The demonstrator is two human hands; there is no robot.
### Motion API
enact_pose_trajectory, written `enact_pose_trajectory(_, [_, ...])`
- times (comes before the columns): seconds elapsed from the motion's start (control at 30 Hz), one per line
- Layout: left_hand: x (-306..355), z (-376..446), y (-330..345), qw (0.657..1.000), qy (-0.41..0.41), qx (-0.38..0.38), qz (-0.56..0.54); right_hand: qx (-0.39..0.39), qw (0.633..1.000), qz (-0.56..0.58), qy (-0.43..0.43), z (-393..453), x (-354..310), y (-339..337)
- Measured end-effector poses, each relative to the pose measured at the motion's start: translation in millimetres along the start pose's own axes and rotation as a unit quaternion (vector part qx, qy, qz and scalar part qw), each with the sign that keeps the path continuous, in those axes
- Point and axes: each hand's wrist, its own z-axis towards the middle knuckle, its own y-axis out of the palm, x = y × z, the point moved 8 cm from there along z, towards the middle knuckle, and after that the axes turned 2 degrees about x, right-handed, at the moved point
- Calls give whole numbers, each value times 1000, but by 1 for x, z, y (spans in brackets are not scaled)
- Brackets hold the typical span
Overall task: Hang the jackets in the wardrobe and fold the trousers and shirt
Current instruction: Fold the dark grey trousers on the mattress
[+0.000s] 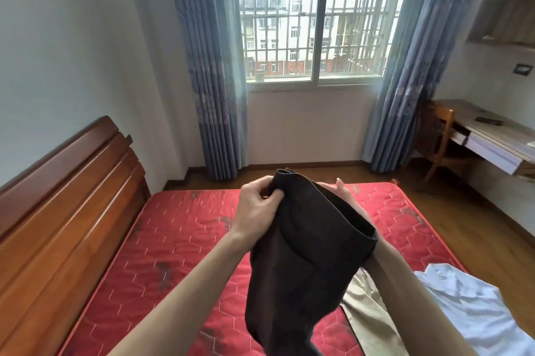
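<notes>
Dark brown trousers [307, 254] hang in the air above the red mattress [179, 239], held up in front of me. My left hand [257, 208] pinches the cloth near its top edge with curled fingers. My right hand [346, 193] is behind the fabric, mostly hidden, with its fingertips showing above the cloth. A beige garment [367, 312] lies on the mattress under the trousers. A pale blue shirt [463, 306] lies crumpled at the right of the bed.
A wooden headboard [66, 190] runs along the left. A barred window [315, 16] with blue curtains [211, 66] faces me. At the right stand a desk [492, 135] and a wooden chair [440, 141] on the wooden floor.
</notes>
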Motion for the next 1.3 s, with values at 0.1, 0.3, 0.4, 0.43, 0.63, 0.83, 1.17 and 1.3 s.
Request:
enact_pose_trajectory(0.1, [2,9,-7,1000,11,10,6,-22,999,-39,-28,8,-35,3])
enact_pose_trajectory(0.3, [3,21,-15,999,34,35,-6,-77,920,-325,-205,-8,-88,10])
enact_pose_trajectory(0.4, [2,25,-23,997,40,56,-20,-73,771,-594,-218,-1,-83,18])
enact_pose_trajectory(0.43, [2,26,-26,997,43,62,-23,-71,718,-656,-223,0,-81,22])
enact_pose_trajectory(0.63, [-2,29,-42,995,53,80,7,-69,581,-768,-260,26,-51,20])
enact_pose_trajectory(0.83, [1,28,-47,992,89,65,67,-130,691,-685,-191,51,-12,4])
enact_pose_trajectory(1.17, [-17,17,-31,957,82,-67,271,-107,602,-747,-260,52,-24,14])
enact_pose_trajectory(1.3, [-23,16,-36,955,67,-112,266,-106,628,-718,-281,47,-40,12])
